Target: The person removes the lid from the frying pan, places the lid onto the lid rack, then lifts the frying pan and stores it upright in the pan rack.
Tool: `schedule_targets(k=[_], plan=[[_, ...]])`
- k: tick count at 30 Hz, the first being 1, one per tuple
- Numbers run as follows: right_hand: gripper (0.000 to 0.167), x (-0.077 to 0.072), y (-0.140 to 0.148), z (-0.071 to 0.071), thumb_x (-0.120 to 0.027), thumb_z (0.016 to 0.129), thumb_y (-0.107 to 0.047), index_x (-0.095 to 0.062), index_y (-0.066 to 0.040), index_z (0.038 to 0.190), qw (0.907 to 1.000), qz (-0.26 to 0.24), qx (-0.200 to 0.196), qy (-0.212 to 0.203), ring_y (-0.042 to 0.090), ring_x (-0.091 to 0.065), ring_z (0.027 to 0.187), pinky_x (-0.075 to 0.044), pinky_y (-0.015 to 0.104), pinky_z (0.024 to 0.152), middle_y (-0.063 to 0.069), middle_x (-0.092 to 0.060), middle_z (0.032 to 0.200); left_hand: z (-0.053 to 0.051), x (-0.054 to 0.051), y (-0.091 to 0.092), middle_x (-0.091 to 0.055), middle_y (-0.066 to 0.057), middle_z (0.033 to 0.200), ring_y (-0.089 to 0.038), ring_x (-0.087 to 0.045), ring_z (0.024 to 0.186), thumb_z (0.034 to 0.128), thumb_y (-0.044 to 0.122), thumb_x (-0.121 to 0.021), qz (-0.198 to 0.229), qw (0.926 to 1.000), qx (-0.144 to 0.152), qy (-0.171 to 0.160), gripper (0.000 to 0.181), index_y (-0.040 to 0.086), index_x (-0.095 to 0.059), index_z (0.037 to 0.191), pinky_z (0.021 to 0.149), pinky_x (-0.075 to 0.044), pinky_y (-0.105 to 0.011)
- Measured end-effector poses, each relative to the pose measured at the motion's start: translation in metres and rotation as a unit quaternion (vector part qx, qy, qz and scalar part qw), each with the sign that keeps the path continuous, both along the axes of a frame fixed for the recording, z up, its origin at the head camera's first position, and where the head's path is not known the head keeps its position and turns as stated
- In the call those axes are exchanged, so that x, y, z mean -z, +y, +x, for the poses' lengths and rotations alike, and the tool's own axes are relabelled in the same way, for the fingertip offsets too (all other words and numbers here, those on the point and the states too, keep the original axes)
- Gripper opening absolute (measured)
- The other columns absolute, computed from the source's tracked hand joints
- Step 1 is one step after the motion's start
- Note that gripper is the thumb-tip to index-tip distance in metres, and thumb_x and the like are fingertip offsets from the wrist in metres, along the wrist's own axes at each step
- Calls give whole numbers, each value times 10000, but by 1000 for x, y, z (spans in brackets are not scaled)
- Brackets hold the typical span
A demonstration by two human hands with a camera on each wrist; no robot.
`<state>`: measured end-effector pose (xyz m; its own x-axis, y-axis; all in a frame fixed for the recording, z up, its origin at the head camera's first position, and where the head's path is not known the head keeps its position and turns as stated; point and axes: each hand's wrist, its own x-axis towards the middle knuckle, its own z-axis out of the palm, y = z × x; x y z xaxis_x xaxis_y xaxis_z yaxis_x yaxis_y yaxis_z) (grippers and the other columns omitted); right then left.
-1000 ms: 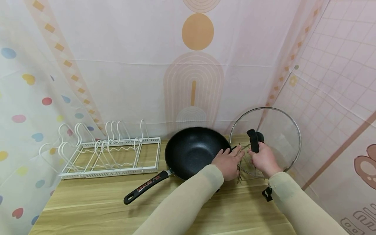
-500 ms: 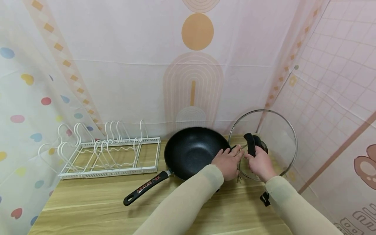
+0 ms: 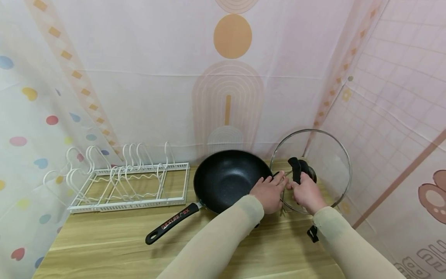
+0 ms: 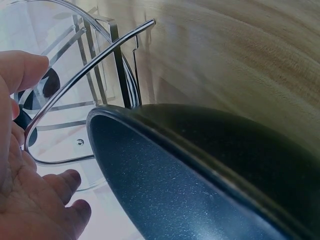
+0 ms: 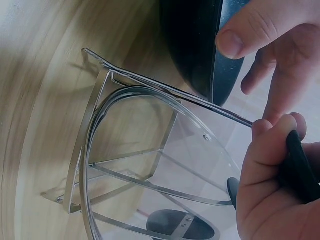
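A large clear glass lid (image 3: 331, 162) with a metal rim stands nearly upright at the right. My right hand (image 3: 308, 193) grips its black handle (image 3: 295, 170). The lid's lower rim sits within a metal wire rack (image 5: 95, 165), which the right wrist view shows on the wooden surface. My left hand (image 3: 268, 193) lies between the wok and the lid, fingers extended and touching the rack's wire loop (image 4: 80, 75). Left of that hand is a black wok (image 3: 230, 174), its long handle (image 3: 173, 223) pointing to the front left. In the head view my hands hide much of the rack.
A white dish rack (image 3: 130, 201) with several curved dividers stands on the wooden table (image 3: 104, 244) at the left. A patterned curtain (image 3: 156, 97) hangs close behind everything, and a tiled-print sheet (image 3: 393, 116) borders the right.
My right hand has shifted the lid slightly left and down since a second ago, turning its handle a little. Over the last half second both hands are nearly still.
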<state>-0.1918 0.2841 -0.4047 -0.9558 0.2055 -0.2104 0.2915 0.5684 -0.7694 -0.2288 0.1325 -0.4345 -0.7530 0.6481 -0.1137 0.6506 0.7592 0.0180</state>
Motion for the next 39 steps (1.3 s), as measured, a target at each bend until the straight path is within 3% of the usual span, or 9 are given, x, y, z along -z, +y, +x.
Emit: schedule_targets(k=[4,7,14,19,28,39], plan=[[249,2,-2,0,-399,1137,-160,-468,-9,1323,10000,-52,56,61,171,-524,586,-441,332,534,151,-689,1022,-2,1,0,56,162,1770,-191,-300,1602,1054,493,-582,14,10000,-9,-31,810,380,-89,1687,1312,-263,-404],[210,3,-2,0,-395,1136,-151,-472,-17,1277,9999,-66,71,112,175,-541,601,-446,332,537,187,-685,1105,-2,1,0,54,165,1769,-191,-292,1605,1053,486,-589,55,9999,-17,-104,811,384,-93,1687,1314,-257,-407],[355,5,-3,0,-387,1136,-148,-377,48,1431,9999,70,-24,71,208,-587,647,-485,343,588,158,-683,1070,-3,-1,-2,36,158,1773,-194,-286,1607,1045,483,-605,65,9999,19,-130,830,378,-91,1689,1314,-259,-411],[206,6,-3,-1,-393,1134,-136,-434,8,1275,9999,5,19,104,199,-588,640,-492,340,591,164,-686,1072,-3,-1,-3,24,147,1777,-207,-286,1608,1042,505,-603,3,10000,76,-32,842,370,-84,1691,1311,-267,-412],[193,4,-3,-1,-403,1119,-120,-441,11,1257,9999,-98,38,109,218,-607,658,-482,337,575,149,-680,1007,-3,-7,-5,6,149,1776,-270,-253,1621,1048,486,-602,64,9997,65,-222,825,386,-92,1688,1317,-251,-418],[406,5,-2,-2,-396,1120,-130,-307,78,1458,9999,-92,-54,47,200,-607,662,-505,350,597,191,-669,1092,-8,-5,-11,-43,116,1779,-294,-227,1627,1049,454,-612,308,9981,-42,-526,818,424,-92,1680,1327,-221,-438]])
